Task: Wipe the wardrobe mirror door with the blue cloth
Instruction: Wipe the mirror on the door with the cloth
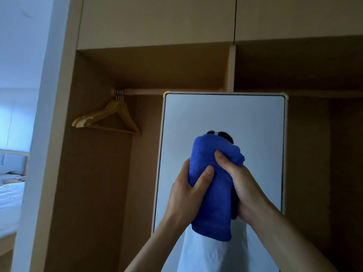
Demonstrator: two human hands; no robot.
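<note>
The blue cloth is bunched into an upright roll in front of the mirror door. My left hand grips the roll from the left, thumb across its front. My right hand grips it from the right near the top, thumb pressed into the fabric. The mirror has a pale wooden frame with a dark inner border. It reflects a pale wall and a person in a white top, mostly hidden behind the cloth. Whether the cloth touches the glass cannot be told.
The mirror stands inside an open wooden wardrobe. Several wooden hangers hang on the rail to the left. Closed upper cabinets sit above. At far left is a bed with white sheets.
</note>
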